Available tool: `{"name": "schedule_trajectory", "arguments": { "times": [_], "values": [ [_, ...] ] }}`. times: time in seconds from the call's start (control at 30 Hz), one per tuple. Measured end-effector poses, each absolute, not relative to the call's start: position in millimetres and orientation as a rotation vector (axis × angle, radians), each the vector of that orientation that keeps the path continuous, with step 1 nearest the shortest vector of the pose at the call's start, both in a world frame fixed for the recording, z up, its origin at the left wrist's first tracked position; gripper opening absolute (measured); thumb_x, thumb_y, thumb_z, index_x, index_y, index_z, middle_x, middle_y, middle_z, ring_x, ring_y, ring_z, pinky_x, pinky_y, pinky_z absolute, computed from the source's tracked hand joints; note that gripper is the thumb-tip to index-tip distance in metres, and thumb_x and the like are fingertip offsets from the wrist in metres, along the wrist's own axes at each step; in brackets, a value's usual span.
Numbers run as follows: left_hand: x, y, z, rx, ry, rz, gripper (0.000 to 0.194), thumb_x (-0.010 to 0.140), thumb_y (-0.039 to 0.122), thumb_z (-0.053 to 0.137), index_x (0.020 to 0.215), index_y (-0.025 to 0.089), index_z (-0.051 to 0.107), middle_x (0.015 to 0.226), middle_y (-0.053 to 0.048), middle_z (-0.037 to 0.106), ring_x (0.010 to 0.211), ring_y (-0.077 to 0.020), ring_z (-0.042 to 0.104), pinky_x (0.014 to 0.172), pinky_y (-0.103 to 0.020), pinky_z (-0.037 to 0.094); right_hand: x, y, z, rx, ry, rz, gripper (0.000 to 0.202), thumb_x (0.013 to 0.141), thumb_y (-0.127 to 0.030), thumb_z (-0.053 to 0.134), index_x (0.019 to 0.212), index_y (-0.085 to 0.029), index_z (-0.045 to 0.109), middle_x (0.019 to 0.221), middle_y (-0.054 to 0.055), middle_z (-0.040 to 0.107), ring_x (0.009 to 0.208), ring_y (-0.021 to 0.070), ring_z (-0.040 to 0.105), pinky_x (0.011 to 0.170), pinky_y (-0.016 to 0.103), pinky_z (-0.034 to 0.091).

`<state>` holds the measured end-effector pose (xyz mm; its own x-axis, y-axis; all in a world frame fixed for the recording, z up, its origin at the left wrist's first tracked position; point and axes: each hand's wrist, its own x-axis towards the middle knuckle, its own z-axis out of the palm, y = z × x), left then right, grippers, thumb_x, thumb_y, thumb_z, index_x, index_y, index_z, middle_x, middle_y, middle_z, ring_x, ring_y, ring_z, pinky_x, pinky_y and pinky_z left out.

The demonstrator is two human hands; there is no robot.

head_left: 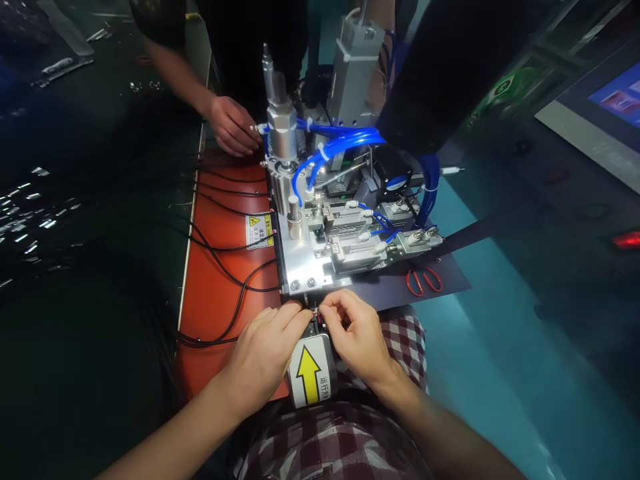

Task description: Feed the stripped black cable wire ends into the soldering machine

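My left hand [267, 347] is closed at the near edge of the metal machine assembly [305, 267], its thumb and fingers pressed together. Beside it my right hand [357, 337] is in a pinch, fingertips almost meeting those of my left hand. Between them is a small part with a bit of red [319, 317], too small to make out. Just below the fingertips lies a white label with a yellow arrow [310, 375]. What each hand grips is hidden by the fingers.
Black cables [215, 250] cross the orange-red surface [205, 300] on the left. Another person's hand [234, 125] touches the assembly's far left side. Blue tubes [350, 139] arch over the machine. Red-handled scissors [424, 282] lie right of it. A screen [620, 97] stands far right.
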<state>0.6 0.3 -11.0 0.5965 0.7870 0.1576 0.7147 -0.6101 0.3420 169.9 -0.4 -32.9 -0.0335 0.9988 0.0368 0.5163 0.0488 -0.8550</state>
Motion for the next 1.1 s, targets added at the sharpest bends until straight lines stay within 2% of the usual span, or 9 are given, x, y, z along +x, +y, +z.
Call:
{"name": "schedule_trajectory", "arguments": {
  "times": [0.2, 0.63, 0.73, 0.93, 1.1],
  "values": [
    [2.2, 1.1, -9.0, 2.568, 1.232, 0.411, 0.024, 0.090, 0.014, 0.039, 0.103, 0.013, 0.060, 0.088, -0.009, 0.063, 0.072, -0.0212, 0.057, 0.061, -0.033, 0.045, 170.7, -0.6, -37.2, -1.551, -1.595, 0.988, 0.014, 0.087, -0.019, 0.047, 0.075, -0.018, 0.054, 0.070, 0.000, 0.055, 0.063, 0.0140, 0.051, 0.059, 0.025, 0.039],
    [1.1, 0.5, -10.7, 2.597, 1.229, 0.439, 0.027, 0.092, 0.014, 0.035, 0.103, 0.014, 0.059, 0.091, -0.009, 0.063, 0.075, -0.0198, 0.058, 0.064, -0.031, 0.046, 168.9, -2.8, -36.1, -1.545, -1.626, 0.924, 0.013, 0.086, -0.017, 0.046, 0.076, -0.018, 0.053, 0.072, 0.002, 0.055, 0.064, 0.0145, 0.050, 0.061, 0.026, 0.040],
    [0.9, 1.2, -11.5, 2.607, 1.220, 0.445, 0.026, 0.091, 0.014, 0.036, 0.104, 0.014, 0.059, 0.092, -0.009, 0.063, 0.075, -0.0196, 0.058, 0.064, -0.031, 0.046, 168.0, -1.3, -38.8, -1.573, -1.543, 1.011, 0.013, 0.085, -0.020, 0.047, 0.074, -0.018, 0.053, 0.068, 0.001, 0.054, 0.062, 0.0138, 0.049, 0.059, 0.025, 0.040],
    [0.9, 2.5, -13.5, 2.621, 1.214, 0.478, 0.024, 0.090, 0.013, 0.040, 0.104, 0.013, 0.059, 0.091, -0.010, 0.063, 0.074, -0.0208, 0.058, 0.063, -0.032, 0.047, 173.7, 2.8, -42.5, -1.571, -1.266, 1.396, 0.015, 0.083, -0.029, 0.049, 0.073, -0.017, 0.052, 0.059, -0.002, 0.050, 0.050, 0.0112, 0.044, 0.046, 0.022, 0.036],
    [0.9, 1.8, -12.4, 2.622, 1.227, 0.456, 0.024, 0.090, 0.014, 0.039, 0.104, 0.013, 0.059, 0.090, -0.009, 0.063, 0.074, -0.0199, 0.058, 0.063, -0.032, 0.047, 173.5, 0.1, -37.3, -1.593, -1.421, 1.114, 0.017, 0.086, -0.031, 0.050, 0.083, -0.018, 0.061, 0.068, 0.001, 0.057, 0.055, 0.0125, 0.048, 0.052, 0.024, 0.040]
  ]
}}
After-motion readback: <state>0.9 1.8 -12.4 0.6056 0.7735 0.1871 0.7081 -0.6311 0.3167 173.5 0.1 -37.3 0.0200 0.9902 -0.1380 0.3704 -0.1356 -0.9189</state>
